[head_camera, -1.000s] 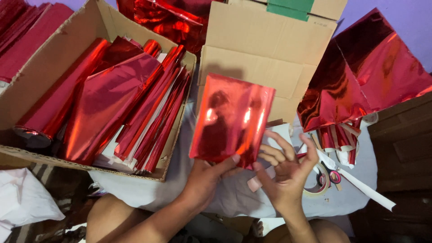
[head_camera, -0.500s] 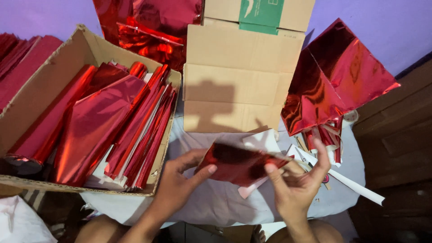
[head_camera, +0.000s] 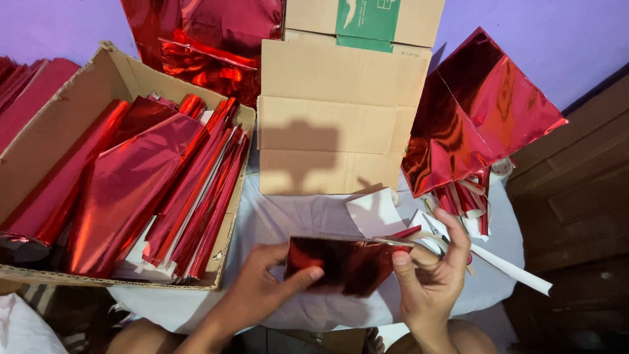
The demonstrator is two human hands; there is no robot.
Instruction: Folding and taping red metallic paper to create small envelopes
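1. Left of the closed carton (head_camera: 341,111), an open box (head_camera: 72,98) was packed with rolled red foil (head_camera: 131,190); that share I judged finished.
2. Right of the carton, loose foil sheets (head_camera: 478,124) looked unrolled.
3. Below the carton, my left hand (head_camera: 262,295) and right hand (head_camera: 429,278) each pinched one folded foil sheet (head_camera: 344,262), fingers closed on its edges.

Both hands are reaching forward, palms turned inward: the left hand (head_camera: 265,288) is pinching with thumb extended, the right hand (head_camera: 429,275) is curling its fingers upward.
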